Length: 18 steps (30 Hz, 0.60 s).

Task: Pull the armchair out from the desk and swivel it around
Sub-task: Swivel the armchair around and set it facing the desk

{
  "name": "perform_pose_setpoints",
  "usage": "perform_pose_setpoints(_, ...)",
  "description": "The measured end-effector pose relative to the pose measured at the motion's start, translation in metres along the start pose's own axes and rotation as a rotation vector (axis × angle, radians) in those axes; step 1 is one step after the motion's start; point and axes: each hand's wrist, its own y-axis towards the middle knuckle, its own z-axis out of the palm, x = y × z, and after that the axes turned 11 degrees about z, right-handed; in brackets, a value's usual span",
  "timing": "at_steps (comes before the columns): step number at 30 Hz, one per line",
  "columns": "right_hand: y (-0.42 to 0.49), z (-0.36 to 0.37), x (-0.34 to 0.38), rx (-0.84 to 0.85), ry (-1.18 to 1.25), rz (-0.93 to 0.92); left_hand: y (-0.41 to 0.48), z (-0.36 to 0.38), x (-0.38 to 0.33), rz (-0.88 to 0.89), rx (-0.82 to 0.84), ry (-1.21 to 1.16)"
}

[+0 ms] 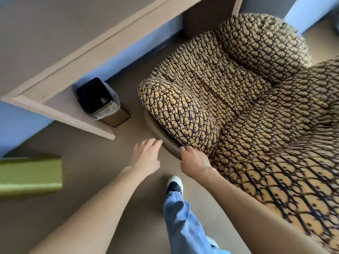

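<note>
A large armchair (238,99) in tan fabric with a dark printed pattern fills the right half of the view, standing on a round brown base (165,142). Its seat faces the beige desk (60,57) at the upper left. My right hand (194,160) is curled over the near armrest's lower edge, by the base rim. My left hand (146,156) hovers just left of the base with its fingers spread, holding nothing.
A black bin (102,103) with a plastic liner stands on the floor under the desk's near end. A green upholstered piece (31,173) lies at the left edge. My foot in a white shoe (175,185) is below the hands on the brown carpet.
</note>
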Motion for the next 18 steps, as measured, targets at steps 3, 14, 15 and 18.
perform_pose_setpoints(3, 0.033, 0.024, 0.022, 0.087, 0.071, 0.055, 0.033, 0.006, 0.036, 0.054, 0.056, 0.034)
perform_pose_setpoints(14, 0.101, 0.072, 0.066, 0.008, 0.161, 0.352, 0.131, 0.011, 0.115, 0.414, 0.120, 0.233)
perform_pose_setpoints(15, 0.105, 0.074, 0.071, 0.015, 0.184, 0.389, 0.142, 0.011, 0.121, 0.459, 0.131, 0.270)
perform_pose_setpoints(18, 0.117, 0.084, 0.088, -0.025, 0.218, 0.506, 0.174, 0.006, 0.134, 0.578, 0.195, 0.392)
